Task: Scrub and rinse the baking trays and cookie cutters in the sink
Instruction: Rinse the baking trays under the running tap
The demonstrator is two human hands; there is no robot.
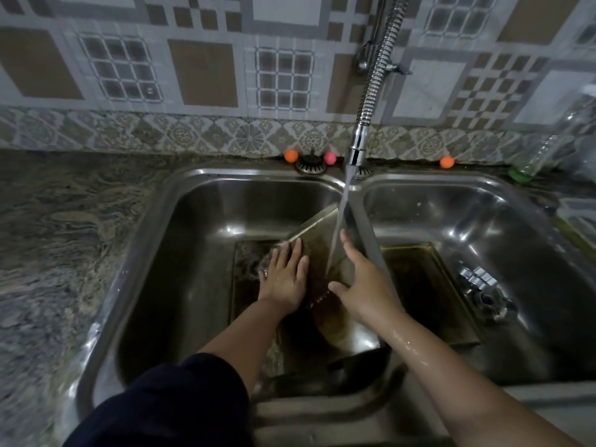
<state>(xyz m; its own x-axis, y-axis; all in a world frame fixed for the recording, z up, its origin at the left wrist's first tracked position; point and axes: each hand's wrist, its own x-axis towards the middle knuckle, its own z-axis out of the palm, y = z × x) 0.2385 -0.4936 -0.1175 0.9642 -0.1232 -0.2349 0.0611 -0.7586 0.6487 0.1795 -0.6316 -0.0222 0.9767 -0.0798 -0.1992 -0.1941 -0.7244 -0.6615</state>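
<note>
— Patterned tiles (203, 72) back a double steel sink (151, 253); what sits around it?

— Three small balls (291, 155) on the ledge, a bottle (548, 146) at right. Another tray (429, 285) lies in the right basin.

— And the hands?

— Left hand (285, 275) presses flat, fingers straight, on the tilted baking tray (317, 235) in the left basin. Right hand (364, 282), fingers spread, touches its right side. Tap (356, 150) water strikes between them.

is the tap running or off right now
Running. A stream of water falls from the faucet onto the tilted baking tray that the left hand and right hand steady.
</note>
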